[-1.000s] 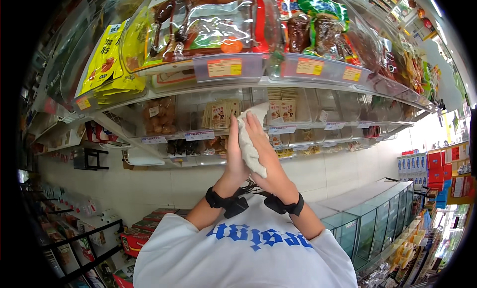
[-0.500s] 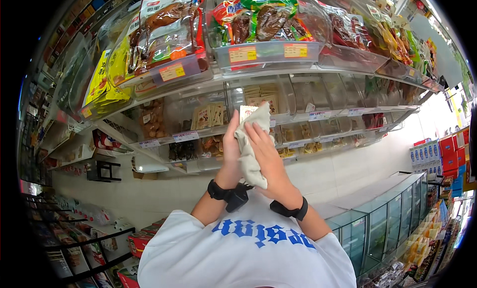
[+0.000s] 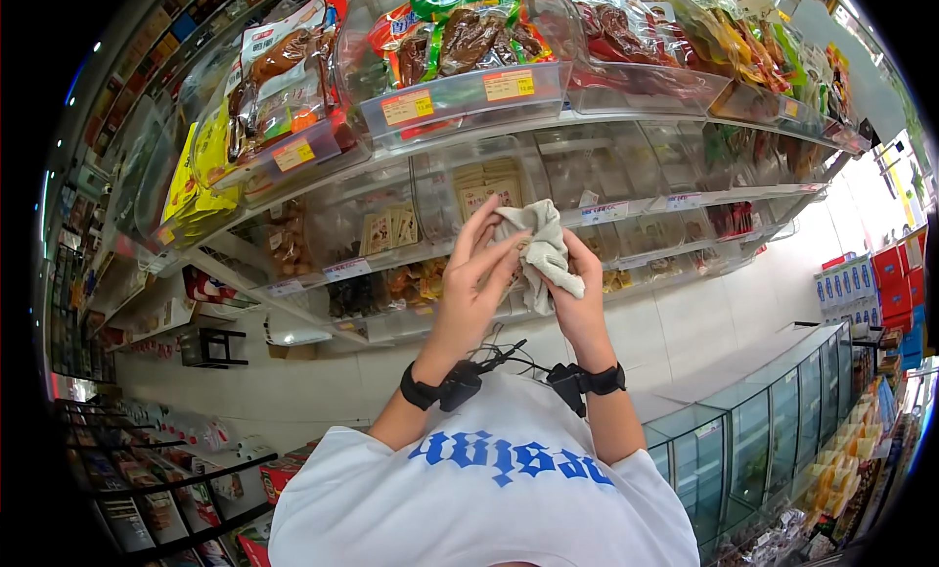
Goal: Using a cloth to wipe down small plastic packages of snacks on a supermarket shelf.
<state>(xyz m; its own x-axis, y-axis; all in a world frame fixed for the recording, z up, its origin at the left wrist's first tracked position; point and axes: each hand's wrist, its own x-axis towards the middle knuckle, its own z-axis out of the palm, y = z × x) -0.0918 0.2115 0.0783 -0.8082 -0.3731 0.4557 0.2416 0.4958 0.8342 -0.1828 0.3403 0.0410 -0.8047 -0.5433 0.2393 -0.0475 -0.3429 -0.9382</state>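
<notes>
A crumpled pale grey cloth (image 3: 545, 251) is bunched up between my two hands, in front of the clear shelf bins. On its right side, my right hand (image 3: 584, 285) grips it between thumb and fingers. My left hand (image 3: 473, 275) is at the other side, its fingertips closed on the cloth's left edge. Whether a small packet is also behind the left fingers cannot be made out. Beyond the hands, a clear bin holds cream-coloured printed packets (image 3: 487, 183).
Vacuum-packed meats (image 3: 474, 41) fill the upper bins. Lower down are more cream packets (image 3: 389, 226) and brown eggs (image 3: 286, 236). Glass cases (image 3: 748, 410) line the right, a black stool (image 3: 212, 348) stands at left, and a black rack (image 3: 161, 469) is at lower left.
My hands, pressed flat together around the cloth before, have come apart. The cloth has shifted right and is now bunched. The white packet seen at its top no longer shows.
</notes>
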